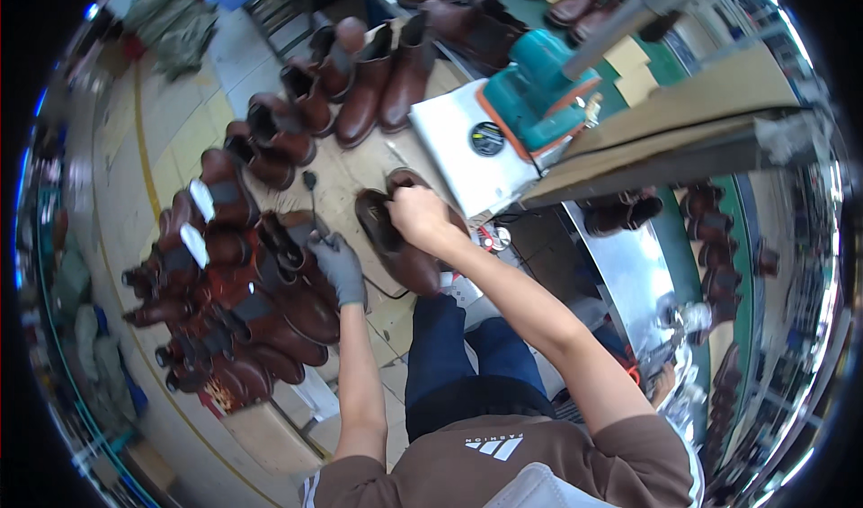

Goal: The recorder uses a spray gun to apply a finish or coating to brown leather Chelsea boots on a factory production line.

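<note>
Tan surface [346, 180] carries most of it. Boot cluster [288, 306] crowds the left, brown, packed side against side, openings mostly up; white paper pieces [193, 245] show among them, can't tell if they're tucked inside. Boot row [364, 103] stands upright along the far side, interiors too dark to read. Teal-and-white machine [539, 94] at far right. Task item: brown boots [400, 252], a pair, mid-surface in front of the person, right of the cluster, near one's opening facing up, dark inside, contents not readable. Right hand [420, 216], bare: grip closed, fingers bunched at the pair's collars; which collar it pinches, can't tell. Left hand [340, 270], grey glove: grip curled round a thin-handled tool [310, 182], dark head up, beside the cluster. Small round tin [501, 237] right of the pair, contents too small to tell.
</note>
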Available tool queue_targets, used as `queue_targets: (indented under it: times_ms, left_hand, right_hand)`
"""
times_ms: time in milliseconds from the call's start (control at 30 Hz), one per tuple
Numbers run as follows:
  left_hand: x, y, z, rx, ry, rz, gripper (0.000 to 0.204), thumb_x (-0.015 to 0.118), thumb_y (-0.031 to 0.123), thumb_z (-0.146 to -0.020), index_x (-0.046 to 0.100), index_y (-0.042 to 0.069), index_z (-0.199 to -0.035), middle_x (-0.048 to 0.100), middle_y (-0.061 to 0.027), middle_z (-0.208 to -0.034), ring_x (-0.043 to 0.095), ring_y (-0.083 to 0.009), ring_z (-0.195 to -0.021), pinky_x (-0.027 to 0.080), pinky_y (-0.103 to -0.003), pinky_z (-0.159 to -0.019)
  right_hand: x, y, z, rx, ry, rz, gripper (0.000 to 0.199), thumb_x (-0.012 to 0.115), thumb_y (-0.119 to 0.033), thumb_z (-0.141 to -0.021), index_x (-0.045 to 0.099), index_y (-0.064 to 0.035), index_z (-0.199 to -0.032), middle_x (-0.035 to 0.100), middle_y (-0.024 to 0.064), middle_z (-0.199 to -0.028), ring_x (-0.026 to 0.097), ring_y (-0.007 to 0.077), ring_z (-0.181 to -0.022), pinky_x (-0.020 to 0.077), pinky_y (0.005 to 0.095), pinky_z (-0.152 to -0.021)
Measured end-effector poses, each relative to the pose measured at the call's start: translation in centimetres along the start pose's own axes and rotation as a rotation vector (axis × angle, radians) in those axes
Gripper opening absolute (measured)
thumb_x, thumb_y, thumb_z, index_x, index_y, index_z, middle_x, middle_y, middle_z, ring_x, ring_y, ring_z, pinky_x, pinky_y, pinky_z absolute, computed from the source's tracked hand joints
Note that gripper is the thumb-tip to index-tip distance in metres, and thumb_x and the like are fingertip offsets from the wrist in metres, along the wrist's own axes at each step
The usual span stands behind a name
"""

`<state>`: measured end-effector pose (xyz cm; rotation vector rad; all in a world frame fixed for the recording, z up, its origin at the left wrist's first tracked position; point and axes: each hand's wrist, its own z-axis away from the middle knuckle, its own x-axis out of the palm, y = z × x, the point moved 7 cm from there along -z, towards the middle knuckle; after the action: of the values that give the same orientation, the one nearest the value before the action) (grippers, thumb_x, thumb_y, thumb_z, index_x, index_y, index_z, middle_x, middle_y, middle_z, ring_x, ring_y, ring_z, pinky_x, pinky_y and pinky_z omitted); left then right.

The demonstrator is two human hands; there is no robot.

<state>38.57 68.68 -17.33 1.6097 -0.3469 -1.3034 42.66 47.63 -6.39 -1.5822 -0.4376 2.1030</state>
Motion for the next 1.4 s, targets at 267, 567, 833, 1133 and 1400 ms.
queue_targets:
  times_ms: [267,567,833,1133,1400]
  left_hand:
    - [-3.7,13.9,10.2,0.687,-0.183,0.045,0.058,0.062,0.010,-0.085,0.033,-0.004,-0.133,0.037,-0.0210,-0.134,0.037,-0.0336,-0.126,0.029,-0.042,-0.107]
    - [7.7,26.9,34.6,1.239,-1.004,0.268,0.054,0.061,0.002,-0.075,0.041,0.003,-0.126,0.043,-0.0193,-0.121,0.045,-0.0364,-0.112,0.038,-0.041,-0.095]
    - [26.8,40.7,48.6,1.458,-1.187,-0.018,0.069,0.065,0.022,-0.078,0.031,0.009,-0.137,0.036,-0.0217,-0.129,0.048,-0.0419,-0.112,0.044,-0.044,-0.091]
    - [51.4,52.9,45.3,1.435,-0.901,-0.674,0.090,0.063,0.019,-0.074,0.012,0.040,-0.145,0.013,-0.0343,-0.143,0.058,-0.0440,-0.101,0.049,-0.045,-0.086]
    - [66.4,54.1,39.8,1.309,-1.091,-0.607,0.044,0.074,0.034,-0.068,0.065,0.019,-0.109,0.065,-0.0141,-0.103,0.061,-0.0333,-0.098,0.049,-0.043,-0.084]
  right_hand:
    - [-4.7,1.9,9.9,-0.504,0.365,-0.206,0.042,0.065,-0.023,-0.079,0.053,0.0008,-0.112,0.059,0.0173,-0.101,0.057,0.0345,-0.094,0.0476,0.0433,-0.079]
    - [-6.1,28.5,37.3,0.363,0.221,-0.373,0.038,0.064,-0.023,-0.082,0.060,0.0010,-0.110,0.064,0.0221,-0.096,0.062,0.0368,-0.090,0.0493,0.0418,-0.079]
    - [-8.5,42.9,56.5,0.748,0.790,-0.455,0.034,0.067,0.001,-0.074,0.062,0.0032,-0.107,0.065,0.0148,-0.087,0.064,0.0229,-0.078,0.0516,0.0310,-0.072]
    - [-13.9,48.5,58.5,1.026,1.027,-0.691,0.026,0.066,0.000,-0.078,0.065,0.0040,-0.104,0.066,0.0135,-0.069,0.063,0.0169,-0.057,0.0499,0.0289,-0.056]
    - [-13.8,46.6,53.8,1.259,0.931,-0.544,0.026,0.070,-0.012,-0.078,0.066,0.0010,-0.099,0.065,0.0149,-0.071,0.064,0.0218,-0.061,0.0496,0.0314,-0.057]
